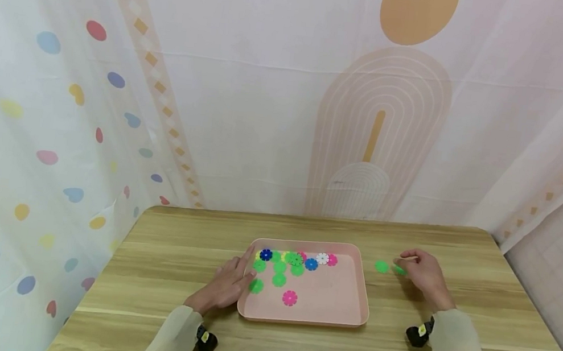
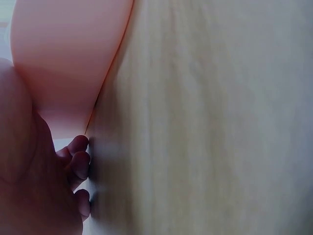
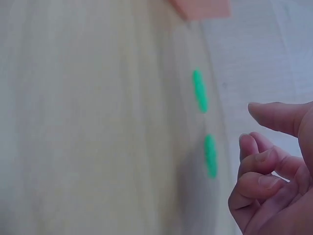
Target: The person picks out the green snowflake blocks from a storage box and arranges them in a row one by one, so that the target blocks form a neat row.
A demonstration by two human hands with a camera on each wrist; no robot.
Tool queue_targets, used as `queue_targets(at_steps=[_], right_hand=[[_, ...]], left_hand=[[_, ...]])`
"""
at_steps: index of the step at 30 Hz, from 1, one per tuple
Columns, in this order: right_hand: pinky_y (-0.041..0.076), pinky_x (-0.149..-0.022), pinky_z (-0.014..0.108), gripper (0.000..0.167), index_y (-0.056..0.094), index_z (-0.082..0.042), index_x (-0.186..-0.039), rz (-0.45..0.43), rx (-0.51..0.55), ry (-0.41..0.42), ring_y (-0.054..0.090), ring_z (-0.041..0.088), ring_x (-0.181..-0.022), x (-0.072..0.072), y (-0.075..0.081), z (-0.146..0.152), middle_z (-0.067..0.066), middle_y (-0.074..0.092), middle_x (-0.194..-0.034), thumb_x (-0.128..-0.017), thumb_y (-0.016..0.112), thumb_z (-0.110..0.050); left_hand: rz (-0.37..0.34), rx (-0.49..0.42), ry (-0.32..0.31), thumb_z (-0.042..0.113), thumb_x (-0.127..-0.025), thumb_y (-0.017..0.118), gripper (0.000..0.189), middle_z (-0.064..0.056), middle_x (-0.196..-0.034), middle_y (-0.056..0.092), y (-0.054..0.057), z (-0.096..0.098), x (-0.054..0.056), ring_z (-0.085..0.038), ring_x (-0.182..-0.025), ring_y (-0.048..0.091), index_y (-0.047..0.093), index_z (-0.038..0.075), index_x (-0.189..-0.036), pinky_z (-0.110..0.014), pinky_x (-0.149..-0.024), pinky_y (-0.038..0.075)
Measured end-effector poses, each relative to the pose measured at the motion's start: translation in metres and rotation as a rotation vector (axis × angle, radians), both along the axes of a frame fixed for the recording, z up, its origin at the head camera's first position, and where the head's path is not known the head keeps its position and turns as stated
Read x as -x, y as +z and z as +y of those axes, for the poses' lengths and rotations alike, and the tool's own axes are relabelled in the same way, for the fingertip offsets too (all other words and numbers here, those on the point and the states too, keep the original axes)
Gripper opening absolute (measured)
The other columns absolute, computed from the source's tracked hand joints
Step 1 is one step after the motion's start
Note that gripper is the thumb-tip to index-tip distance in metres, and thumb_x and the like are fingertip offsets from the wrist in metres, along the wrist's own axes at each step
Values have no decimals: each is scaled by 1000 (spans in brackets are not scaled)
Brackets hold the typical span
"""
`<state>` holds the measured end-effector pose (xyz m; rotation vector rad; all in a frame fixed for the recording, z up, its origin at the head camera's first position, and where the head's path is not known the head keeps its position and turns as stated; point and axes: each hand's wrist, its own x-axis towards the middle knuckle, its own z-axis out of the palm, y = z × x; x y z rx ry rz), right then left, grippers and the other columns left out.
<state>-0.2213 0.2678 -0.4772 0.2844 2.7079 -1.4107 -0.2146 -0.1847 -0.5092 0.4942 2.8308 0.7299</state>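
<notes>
My left hand [image 1: 229,284] rests at the left side of a pink tray [image 1: 324,306], thumb and forefinger at its rim. In the left wrist view the other fingertips touch the table beside the tray wall [image 2: 68,49]. Flower-shaped plastic discs lie in the tray, among them a green disc [image 1: 278,280], a pink disc [image 1: 290,297] and a dark blue disc [image 1: 266,254]. To the tray's right, my right hand [image 1: 425,276] hovers near two green discs on the table, the left one [image 1: 381,266] and the right one [image 1: 399,269]. Its thumb and forefinger stand apart, nothing between them.
The wooden table [image 1: 176,244] reaches back to a patterned curtain [image 1: 257,110]. Several more discs, including a white disc [image 1: 322,259] and a lighter blue disc [image 1: 311,264], cluster along the tray's back wall.
</notes>
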Motion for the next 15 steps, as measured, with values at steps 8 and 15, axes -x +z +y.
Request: queue_targets(at_steps=[8,15], right_hand=[[42,-68,35,37,62,-3,-121,19,54,64,51,25,-83,5,21,-23,11,61,-101,-97,63,-31],[44,-60,31,29,63,0,-116,51,151,123,51,18,-72,13,35,-48,9,63,-96,-97,63,-22]], left_hand=[[-12,-5,2,35,-108,33,65,-20,-138,46,1,0,0,-31,-121,43,-2,17,-161,-47,-90,31],[-15,-7,5,34,-108,33,65,-19,-134,47,1,0,0,-30,-118,44,-1,17,-161,-46,-88,30]])
